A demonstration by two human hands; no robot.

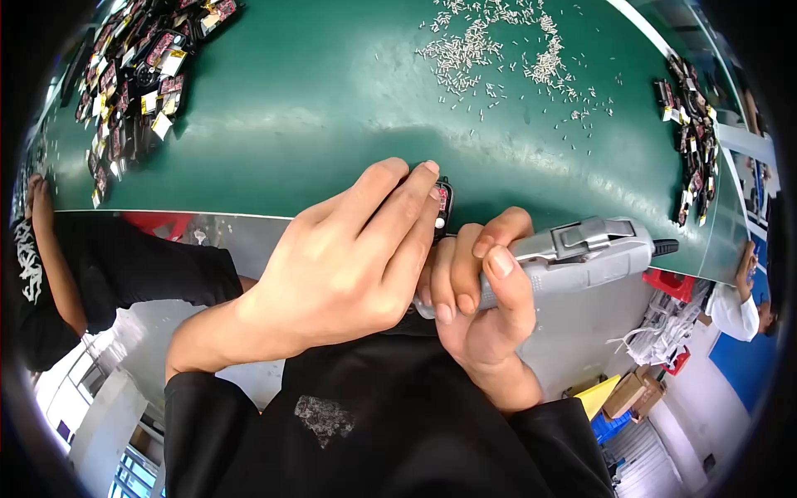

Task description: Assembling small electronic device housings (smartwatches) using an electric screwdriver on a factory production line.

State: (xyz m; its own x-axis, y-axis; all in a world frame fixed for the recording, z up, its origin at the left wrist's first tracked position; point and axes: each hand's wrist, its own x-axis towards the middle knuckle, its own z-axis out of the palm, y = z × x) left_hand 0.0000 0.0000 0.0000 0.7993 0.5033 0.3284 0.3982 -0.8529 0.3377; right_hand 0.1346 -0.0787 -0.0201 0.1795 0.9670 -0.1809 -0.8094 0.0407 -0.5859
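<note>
My left hand (344, 249) is closed on a small black device (443, 207) with a red-printed face, at the near edge of the green table. Its fingers cover most of that device; only the right side shows. In my right hand (486, 286) is a grey electric screwdriver (594, 249), gripped around its body, with a metal lever on top and a black cord end pointing right. The front end of the tool lies close to my left hand and the device. Its tip is hidden behind my fingers.
Many tiny silver screws (465, 54) lie scattered at the far middle of the green table (307, 108). Heaps of similar black devices stand at far left (145, 79) and far right (693, 141). A person in black (158, 270) is at left, another in white (735, 307) at right.
</note>
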